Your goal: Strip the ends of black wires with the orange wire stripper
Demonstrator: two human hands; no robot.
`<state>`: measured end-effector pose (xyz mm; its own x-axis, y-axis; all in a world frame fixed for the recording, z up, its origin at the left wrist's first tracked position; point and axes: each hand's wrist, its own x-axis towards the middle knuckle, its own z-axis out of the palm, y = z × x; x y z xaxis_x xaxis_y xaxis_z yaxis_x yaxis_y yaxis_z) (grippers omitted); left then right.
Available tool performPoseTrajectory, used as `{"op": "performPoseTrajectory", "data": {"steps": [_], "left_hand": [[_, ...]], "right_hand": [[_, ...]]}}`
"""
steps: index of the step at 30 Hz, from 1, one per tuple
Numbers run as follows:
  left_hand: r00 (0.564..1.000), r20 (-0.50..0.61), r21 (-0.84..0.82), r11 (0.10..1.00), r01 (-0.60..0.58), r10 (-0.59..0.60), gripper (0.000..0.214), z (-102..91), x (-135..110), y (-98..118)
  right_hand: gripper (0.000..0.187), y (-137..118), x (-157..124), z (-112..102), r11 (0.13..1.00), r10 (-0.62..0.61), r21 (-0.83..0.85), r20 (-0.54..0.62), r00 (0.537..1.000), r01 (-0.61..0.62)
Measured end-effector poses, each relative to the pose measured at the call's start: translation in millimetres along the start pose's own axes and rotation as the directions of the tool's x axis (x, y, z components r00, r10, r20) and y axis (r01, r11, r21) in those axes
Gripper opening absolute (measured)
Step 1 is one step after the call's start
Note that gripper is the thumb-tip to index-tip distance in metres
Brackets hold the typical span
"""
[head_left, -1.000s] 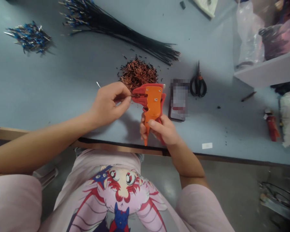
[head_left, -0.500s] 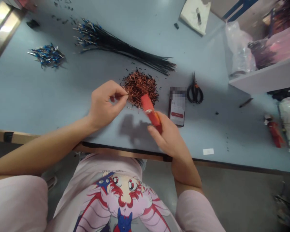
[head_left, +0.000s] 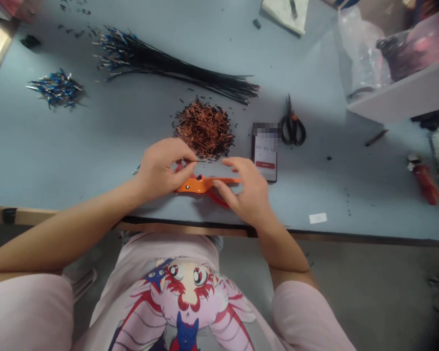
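Note:
In the head view my left hand pinches a thin black wire between thumb and fingertips. Its free end points right, and a blue tip shows at the other side of the hand. My right hand has thumb and fingers apart, facing the wire end with nothing gripped. Below both hands an orange and red wire stripper lies on the table, its handles near my right thumb and its head partly hidden by my left hand. Just beyond is a pile of copper and black wire scraps.
A bundle of black wires lies behind the scraps, and a pile of blue-tipped terminals sits left. A phone and black-handled scissors are right. Farther right are a white bin and a red tool.
My right hand has let go of the wire stripper, which now lies on the table by the front edge. My left hand has come slightly nearer me with the wire.

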<state>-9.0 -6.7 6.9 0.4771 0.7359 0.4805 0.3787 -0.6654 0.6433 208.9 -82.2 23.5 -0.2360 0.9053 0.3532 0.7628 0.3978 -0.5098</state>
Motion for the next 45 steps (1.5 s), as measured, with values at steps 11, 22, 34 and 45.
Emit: {"op": "performPoseTrajectory", "data": {"steps": [11,22,34,45], "left_hand": [[0.991,0.120,0.008,0.998,-0.064,0.063,0.010,5.4,-11.3,13.2],[1.000,-0.021,0.064,0.998,-0.004,0.005,0.012,-10.1,-1.0,7.8],[0.989,0.114,0.111,0.988,-0.107,0.095,0.011,8.1,-11.3,8.8],[0.967,0.200,0.225,0.953,-0.201,0.157,0.016,1.6,-4.0,11.2]], "right_hand": [[0.014,0.9,-0.8,10.1,0.992,-0.126,-0.001,-0.020,0.992,0.126],[0.035,33.2,10.0,4.9,0.988,0.035,-0.152,-0.040,0.999,-0.041],[0.009,8.5,7.1,18.9,0.988,-0.143,0.046,-0.085,0.986,0.147],[0.017,6.4,10.5,15.1,0.983,-0.152,-0.104,-0.029,0.988,0.149]]}}
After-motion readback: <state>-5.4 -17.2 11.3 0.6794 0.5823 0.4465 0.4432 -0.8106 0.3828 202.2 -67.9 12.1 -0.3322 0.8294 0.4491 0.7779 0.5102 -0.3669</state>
